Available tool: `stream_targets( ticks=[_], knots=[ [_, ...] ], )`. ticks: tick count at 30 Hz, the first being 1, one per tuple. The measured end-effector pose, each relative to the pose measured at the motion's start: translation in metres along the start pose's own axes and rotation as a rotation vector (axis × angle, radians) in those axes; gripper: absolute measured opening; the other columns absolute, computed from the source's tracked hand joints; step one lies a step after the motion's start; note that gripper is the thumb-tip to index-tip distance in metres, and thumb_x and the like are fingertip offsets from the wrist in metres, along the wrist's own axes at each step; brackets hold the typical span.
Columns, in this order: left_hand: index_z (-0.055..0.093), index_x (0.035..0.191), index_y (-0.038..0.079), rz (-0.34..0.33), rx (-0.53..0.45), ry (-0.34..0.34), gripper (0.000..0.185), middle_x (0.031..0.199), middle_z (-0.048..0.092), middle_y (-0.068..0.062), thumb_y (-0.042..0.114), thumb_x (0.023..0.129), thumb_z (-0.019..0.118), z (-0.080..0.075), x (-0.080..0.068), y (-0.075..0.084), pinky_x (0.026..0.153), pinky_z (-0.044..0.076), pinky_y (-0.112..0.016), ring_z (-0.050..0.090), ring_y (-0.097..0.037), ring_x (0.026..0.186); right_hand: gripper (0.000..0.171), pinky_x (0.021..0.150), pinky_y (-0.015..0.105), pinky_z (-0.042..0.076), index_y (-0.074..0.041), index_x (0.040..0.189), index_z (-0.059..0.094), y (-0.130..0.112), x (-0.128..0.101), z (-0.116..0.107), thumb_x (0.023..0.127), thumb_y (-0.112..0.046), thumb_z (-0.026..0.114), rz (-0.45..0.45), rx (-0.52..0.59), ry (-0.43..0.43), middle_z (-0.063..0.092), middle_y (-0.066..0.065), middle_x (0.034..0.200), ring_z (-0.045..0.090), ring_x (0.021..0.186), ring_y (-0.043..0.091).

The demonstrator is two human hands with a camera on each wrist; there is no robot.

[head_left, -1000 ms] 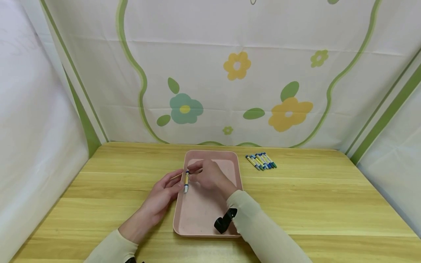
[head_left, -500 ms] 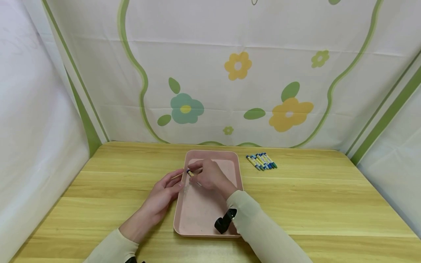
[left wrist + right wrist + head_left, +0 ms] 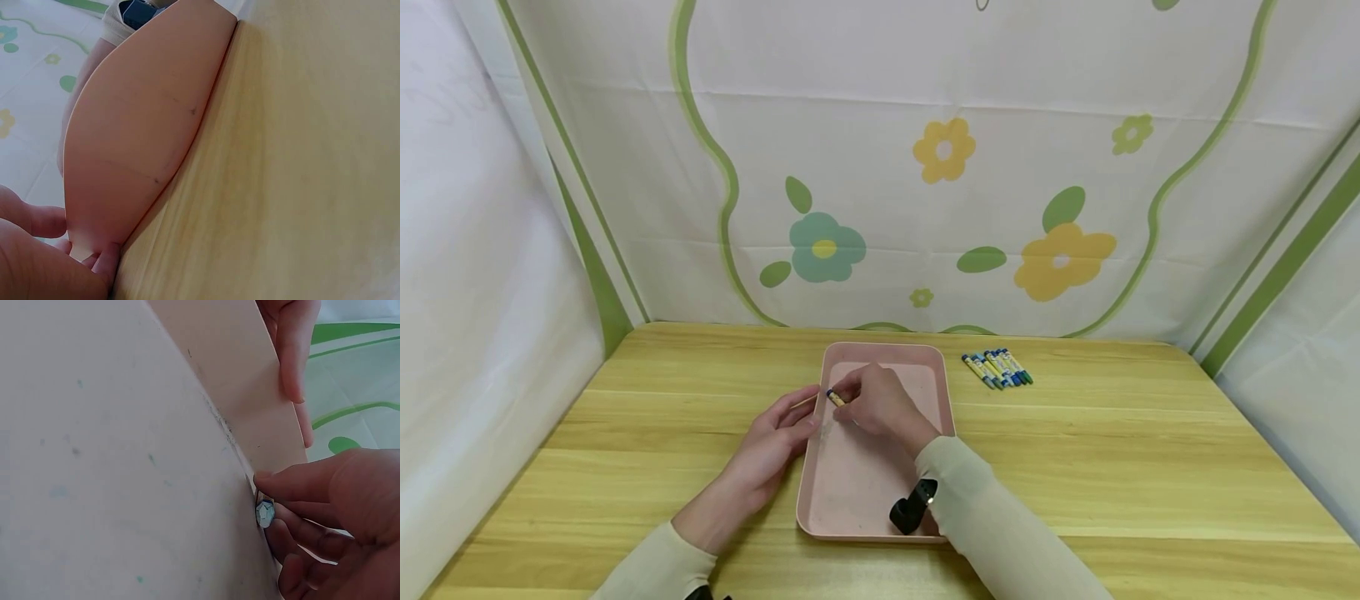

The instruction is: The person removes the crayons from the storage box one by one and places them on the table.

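Note:
A crayon [image 3: 835, 398] with a yellow wrapper and dark blue end is pinched by my right hand [image 3: 880, 402], inside the pink tray [image 3: 850, 492] by its left wall. In the right wrist view, the pale, bluish-white tip of the crayon [image 3: 265, 514] points at the camera, with thumb and fingers on either side. My left hand [image 3: 771, 446] rests against the outside of the tray's left wall, fingers loosely extended. The left wrist view shows its fingertips touching that outer wall [image 3: 137, 125] near the far corner. The right hand partly covers the crayon in the head view.
Several crayons [image 3: 997, 368] lie side by side on the wooden table [image 3: 1112, 475], right of the tray's far end. Behind the table hangs a white cloth [image 3: 887, 200] with printed flowers. Small coloured marks dot the tray floor [image 3: 125, 456].
The crayon lay along the tray's left wall; it has turned to slant into my right hand's fingers, which now hide its tip in the head view. My left hand has stayed put.

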State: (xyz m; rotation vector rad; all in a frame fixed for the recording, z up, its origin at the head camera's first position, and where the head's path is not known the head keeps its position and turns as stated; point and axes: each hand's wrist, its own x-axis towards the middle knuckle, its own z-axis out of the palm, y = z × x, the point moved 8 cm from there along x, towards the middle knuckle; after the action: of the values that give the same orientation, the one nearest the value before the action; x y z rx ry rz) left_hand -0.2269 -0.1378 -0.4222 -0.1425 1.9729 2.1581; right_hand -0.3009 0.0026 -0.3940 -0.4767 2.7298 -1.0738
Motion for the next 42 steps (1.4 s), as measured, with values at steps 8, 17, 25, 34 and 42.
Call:
stream_targets(
  ticks=[8,17,25,34,42],
  knots=[
    [0.041,0.161,0.007,0.014,0.003,-0.009,0.055,0.167,0.042,-0.021,0.007,0.108,0.055,0.003,-0.001,0.001,0.111,0.048,-0.032,0.045,-0.033,0.151,0.017,0.07,0.023,0.048,-0.013,0.103,0.085,-0.001,-0.002,-0.001,0.086,-0.012,0.085,-0.012,-0.038,0.034,0.075,-0.005,0.082,0.06,0.076,0.01],
    [0.043,0.161,0.008,0.003,-0.002,-0.001,0.055,0.167,0.043,-0.019,0.006,0.107,0.056,0.001,-0.002,0.0,0.108,0.049,-0.028,0.044,-0.032,0.152,0.016,0.077,0.029,0.058,-0.014,0.104,0.086,0.0,-0.003,-0.009,0.09,-0.011,0.079,-0.004,0.004,0.071,0.082,-0.001,0.098,0.069,0.087,0.011],
    [0.043,0.161,0.009,0.003,0.006,-0.004,0.054,0.168,0.042,-0.018,0.008,0.108,0.055,0.0,-0.003,-0.001,0.114,0.046,-0.034,0.044,-0.033,0.153,0.016,0.072,0.028,0.057,-0.019,0.109,0.086,0.001,-0.005,-0.02,0.095,-0.018,0.078,-0.018,0.072,0.118,0.082,-0.001,0.103,0.068,0.084,0.012],
    [0.042,0.161,0.009,0.007,0.008,-0.016,0.055,0.168,0.042,-0.019,0.009,0.108,0.056,0.001,-0.002,0.0,0.112,0.048,-0.033,0.044,-0.033,0.153,0.019,0.072,0.027,0.056,-0.026,0.113,0.085,0.0,-0.007,-0.028,0.096,-0.019,0.078,-0.033,0.16,0.136,0.082,-0.004,0.107,0.069,0.089,0.01],
    [0.041,0.161,0.01,0.005,0.003,-0.016,0.055,0.168,0.042,-0.018,0.008,0.108,0.055,0.001,-0.002,-0.001,0.114,0.046,-0.035,0.044,-0.032,0.153,0.019,0.081,0.03,0.06,-0.024,0.112,0.085,-0.004,-0.009,-0.034,0.096,-0.016,0.078,-0.072,0.159,0.158,0.082,-0.006,0.11,0.072,0.098,0.012]
  ],
)
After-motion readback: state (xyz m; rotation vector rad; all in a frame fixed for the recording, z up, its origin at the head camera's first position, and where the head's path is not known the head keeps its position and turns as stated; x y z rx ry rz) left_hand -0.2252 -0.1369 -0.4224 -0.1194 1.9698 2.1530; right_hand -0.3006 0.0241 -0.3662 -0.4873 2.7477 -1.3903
